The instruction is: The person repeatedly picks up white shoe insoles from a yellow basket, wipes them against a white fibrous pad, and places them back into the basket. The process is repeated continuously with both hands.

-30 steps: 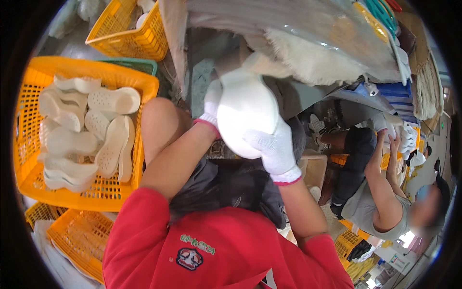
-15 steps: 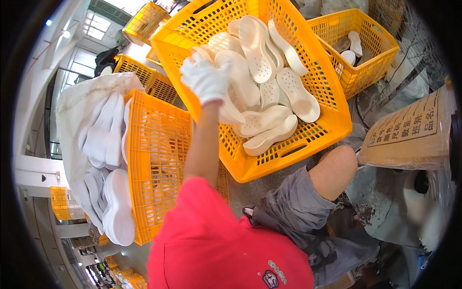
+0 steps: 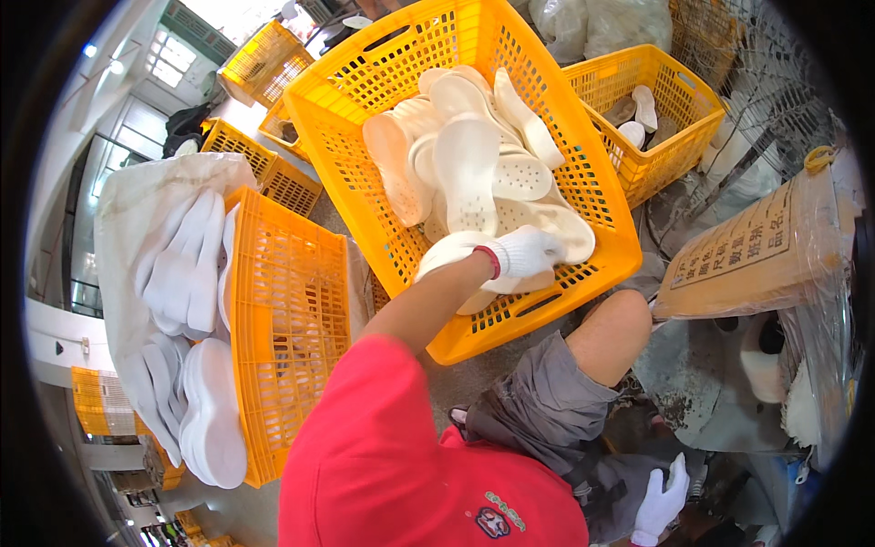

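A yellow crate (image 3: pixel 624 196) in front of me holds a heap of cream shoe soles (image 3: pixel 467 159), several with small holes in one end. My left hand (image 3: pixel 527 252), in a white glove, lies at the crate's near side with its fingers curled over a cream sole (image 3: pixel 538 282). The glove hides part of that sole, and the fingertips are hard to see. Low at the right, beside my leg, my gloved right hand (image 3: pixel 663 501) is open and empty, thumb apart from the fingers.
A second yellow crate (image 3: pixel 292 328) at the left holds white soles (image 3: pixel 211 415) against a white sack (image 3: pixel 118 219). A smaller yellow crate (image 3: pixel 679 150) with a few pieces stands at the far right. A plastic-wrapped carton (image 3: pixel 747 251) sits right of my knee.
My left hand has moved from the heap's far left side to the crate's near side. Soles in the heap have shifted. My right hand has come into view at the lower right.
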Motion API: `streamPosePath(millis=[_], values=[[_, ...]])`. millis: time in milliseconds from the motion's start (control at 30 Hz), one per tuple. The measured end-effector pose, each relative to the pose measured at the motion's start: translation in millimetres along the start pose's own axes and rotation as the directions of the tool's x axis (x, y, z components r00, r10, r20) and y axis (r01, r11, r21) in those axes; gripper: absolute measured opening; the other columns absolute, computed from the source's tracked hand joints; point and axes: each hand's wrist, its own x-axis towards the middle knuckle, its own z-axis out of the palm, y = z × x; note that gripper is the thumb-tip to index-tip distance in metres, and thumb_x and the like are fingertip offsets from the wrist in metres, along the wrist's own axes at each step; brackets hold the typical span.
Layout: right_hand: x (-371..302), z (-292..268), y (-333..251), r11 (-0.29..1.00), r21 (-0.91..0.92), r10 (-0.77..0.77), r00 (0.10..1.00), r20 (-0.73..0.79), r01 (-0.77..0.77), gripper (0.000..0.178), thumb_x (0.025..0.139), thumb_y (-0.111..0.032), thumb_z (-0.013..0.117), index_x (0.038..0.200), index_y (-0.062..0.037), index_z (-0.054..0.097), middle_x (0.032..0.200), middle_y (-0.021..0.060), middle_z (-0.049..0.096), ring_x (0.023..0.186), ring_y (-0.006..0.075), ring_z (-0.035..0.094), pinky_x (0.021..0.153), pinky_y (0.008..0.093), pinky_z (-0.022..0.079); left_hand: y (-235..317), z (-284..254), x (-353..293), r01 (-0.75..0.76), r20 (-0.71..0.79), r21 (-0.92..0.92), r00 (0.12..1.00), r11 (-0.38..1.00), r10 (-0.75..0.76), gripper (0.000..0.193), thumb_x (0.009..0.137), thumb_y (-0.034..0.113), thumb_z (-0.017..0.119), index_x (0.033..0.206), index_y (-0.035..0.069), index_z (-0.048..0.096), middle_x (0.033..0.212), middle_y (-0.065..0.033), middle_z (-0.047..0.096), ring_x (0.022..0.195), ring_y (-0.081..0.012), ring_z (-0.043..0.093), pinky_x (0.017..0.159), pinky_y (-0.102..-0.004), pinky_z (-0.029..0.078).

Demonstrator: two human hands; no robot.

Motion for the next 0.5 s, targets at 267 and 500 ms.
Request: streamPosePath(millis=[267, 500], values=[[-79, 20, 37, 0.932, 0.226, 0.32, 0.938, -0.138, -0.284, 0.05, 0.108, -0.017, 0.077, 0.151, 0.0049, 0.066, 0.142, 0.0201, 0.075, 0.128, 0.0283, 0.074, 0.112, 0.0376, 0.057, -32, -118, -16, 0.327, -0.935, -0.052, 0.316, 0.944, -0.161, 0.068, 0.087, 0.023, 0.094, 0.141, -0.002, 0.062, 0.129, -0.018, 0.073, 0.121, -0.0369, 0.071, 0.108, -0.0448, 0.056], [-45, 29, 23, 0.915, 0.361, 0.239, 0.962, -0.132, -0.178, 0.051, 0.103, -0.007, 0.071, 0.152, 0.0051, 0.064, 0.142, 0.0199, 0.07, 0.131, 0.0329, 0.069, 0.11, 0.0407, 0.055, -50, -66, 17, -0.023, -0.781, 0.194, 0.601, 0.981, 0.168, 0.051, 0.099, 0.008, 0.08, 0.147, 0.002, 0.065, 0.136, -0.016, 0.075, 0.127, -0.0324, 0.072, 0.108, -0.0404, 0.057]])
